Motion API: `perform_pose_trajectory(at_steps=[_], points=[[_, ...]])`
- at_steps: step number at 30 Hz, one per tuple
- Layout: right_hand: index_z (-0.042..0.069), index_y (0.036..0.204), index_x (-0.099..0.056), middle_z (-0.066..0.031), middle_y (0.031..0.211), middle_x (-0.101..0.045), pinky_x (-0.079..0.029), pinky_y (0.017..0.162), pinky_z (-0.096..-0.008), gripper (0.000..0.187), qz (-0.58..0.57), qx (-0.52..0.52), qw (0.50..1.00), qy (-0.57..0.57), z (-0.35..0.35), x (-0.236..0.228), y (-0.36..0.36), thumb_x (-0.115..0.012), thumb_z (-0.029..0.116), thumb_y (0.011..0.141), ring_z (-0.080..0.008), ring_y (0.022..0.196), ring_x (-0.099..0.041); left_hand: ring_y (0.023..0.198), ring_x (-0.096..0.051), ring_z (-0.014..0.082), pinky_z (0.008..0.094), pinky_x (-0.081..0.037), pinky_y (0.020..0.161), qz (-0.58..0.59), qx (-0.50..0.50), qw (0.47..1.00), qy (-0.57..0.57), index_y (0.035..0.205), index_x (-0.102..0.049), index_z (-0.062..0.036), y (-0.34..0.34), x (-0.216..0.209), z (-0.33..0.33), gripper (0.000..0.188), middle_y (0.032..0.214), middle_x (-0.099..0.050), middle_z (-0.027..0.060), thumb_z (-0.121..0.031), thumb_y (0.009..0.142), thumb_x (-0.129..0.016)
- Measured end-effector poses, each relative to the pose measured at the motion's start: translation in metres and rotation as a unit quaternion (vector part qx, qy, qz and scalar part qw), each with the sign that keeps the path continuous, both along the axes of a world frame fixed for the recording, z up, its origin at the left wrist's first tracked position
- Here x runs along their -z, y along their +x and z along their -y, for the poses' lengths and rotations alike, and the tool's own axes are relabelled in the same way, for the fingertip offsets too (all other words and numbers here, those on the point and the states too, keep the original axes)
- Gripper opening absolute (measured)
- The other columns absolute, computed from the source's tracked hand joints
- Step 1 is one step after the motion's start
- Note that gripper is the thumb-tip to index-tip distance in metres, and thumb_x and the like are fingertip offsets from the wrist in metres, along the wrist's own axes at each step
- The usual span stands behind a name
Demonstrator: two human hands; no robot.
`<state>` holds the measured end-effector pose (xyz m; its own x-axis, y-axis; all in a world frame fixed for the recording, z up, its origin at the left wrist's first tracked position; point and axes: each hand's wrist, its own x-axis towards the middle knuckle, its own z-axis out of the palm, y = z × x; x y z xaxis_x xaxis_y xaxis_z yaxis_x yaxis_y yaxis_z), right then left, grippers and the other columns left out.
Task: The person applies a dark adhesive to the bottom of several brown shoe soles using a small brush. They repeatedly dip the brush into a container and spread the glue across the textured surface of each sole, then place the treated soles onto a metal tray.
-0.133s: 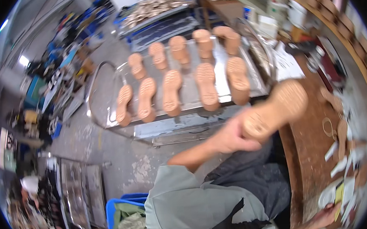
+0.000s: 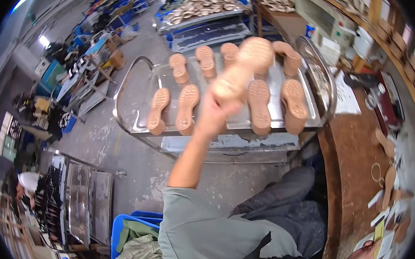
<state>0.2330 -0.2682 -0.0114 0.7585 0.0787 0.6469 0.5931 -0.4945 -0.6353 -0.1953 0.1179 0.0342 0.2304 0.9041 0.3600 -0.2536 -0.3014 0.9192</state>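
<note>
My left hand (image 2: 210, 115) is closed round the heel end of a tan shoe sole (image 2: 242, 71), held up over a metal trolley. The sole is blurred and hides part of the trolley top behind it. Tan soles with block heels lie in two rows on the trolley, tread side up, such as one sole (image 2: 259, 107) just right of my hand. Low at the right, at the bench, my right hand (image 2: 364, 253) is partly cut off by the lower edge. Its fingers close on a flat yellow strip (image 2: 379, 233).
The metal trolley (image 2: 136, 124) has raised tube handles at both ends. A brown bench (image 2: 343, 167) runs along my right, with white scraps and loose soles. A blue bin (image 2: 119, 229) with cloth stands at lower left. Piled pale pieces (image 2: 202, 7) lie on a rack beyond.
My left hand has swung left and away from me with the sole, from beside the bench to over the trolley. The whole view has shifted too; my right hand stays at the bench.
</note>
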Motion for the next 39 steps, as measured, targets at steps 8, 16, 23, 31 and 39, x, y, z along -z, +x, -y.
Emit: perform_pose_trajectory(at_steps=[8, 16, 23, 31, 39], points=[[0.003, 0.081, -0.063, -0.0132, 0.066, -0.059, -0.043, 0.053, -0.0417, 0.011, 0.125, -0.083, 0.98, -0.131, -0.067, -0.018, -0.022, -0.054, 0.009, 0.083, -0.0299, 0.057, -0.056, 0.098, -0.058, 0.0158, 0.0296, -0.047, 0.084, 0.01, -0.246, 0.969, 0.021, 0.119, -0.05, 0.0003, -0.162, 0.048, -0.199, 0.055, 0.111, -0.059, 0.0083, -0.019, 0.074, -0.074], [0.004, 0.081, -0.064, -0.0118, 0.068, -0.061, -0.045, 0.055, -0.0365, 0.016, 0.116, -0.053, 0.987, -0.102, -0.054, -0.004, -0.018, -0.058, 0.016, 0.089, -0.025, 0.06, -0.056, 0.093, -0.061, 0.0217, 0.0344, -0.049, 0.083, -0.161, -0.249, 0.955, -0.029, 0.107, -0.058, 0.0013, -0.141, 0.118, -0.305, 0.051, 0.101, -0.064, 0.0135, -0.026, 0.069, -0.077], [0.006, 0.077, -0.063, 0.0022, 0.06, -0.053, -0.033, 0.046, -0.0212, 0.014, -0.173, -0.071, 0.933, 0.306, 0.003, 0.017, 0.008, -0.064, 0.015, 0.088, -0.0049, 0.049, -0.043, 0.099, -0.061, 0.0204, 0.0322, -0.046, 0.086, -0.552, -0.254, 0.793, -0.024, 0.118, -0.057, 0.0016, -0.038, -0.002, -0.171, 0.052, 0.114, -0.062, 0.0145, -0.035, 0.083, -0.067], [-0.003, 0.094, -0.06, -0.0053, 0.071, -0.057, -0.039, 0.045, -0.0221, 0.016, -0.209, -0.126, 0.885, 0.396, 0.033, 0.016, 0.014, -0.062, 0.012, 0.089, -0.0099, 0.049, -0.049, 0.109, -0.056, 0.0219, 0.0308, -0.044, 0.092, -0.168, 0.407, 0.898, -0.017, 0.13, -0.046, 0.0013, 0.28, -0.004, 0.011, 0.045, 0.121, -0.057, 0.0135, -0.012, 0.09, -0.058], [-0.004, 0.094, -0.058, -0.006, 0.069, -0.057, -0.039, 0.044, -0.0212, 0.019, -0.213, -0.069, 0.896, 0.383, 0.069, 0.026, 0.026, -0.061, 0.014, 0.09, -0.0096, 0.047, -0.048, 0.104, -0.06, 0.0359, 0.0414, -0.047, 0.088, -0.475, 0.187, 0.772, 0.38, 0.111, -0.06, 0.002, 0.653, 0.128, -0.042, 0.035, 0.108, -0.062, 0.0242, -0.021, 0.089, -0.048]])
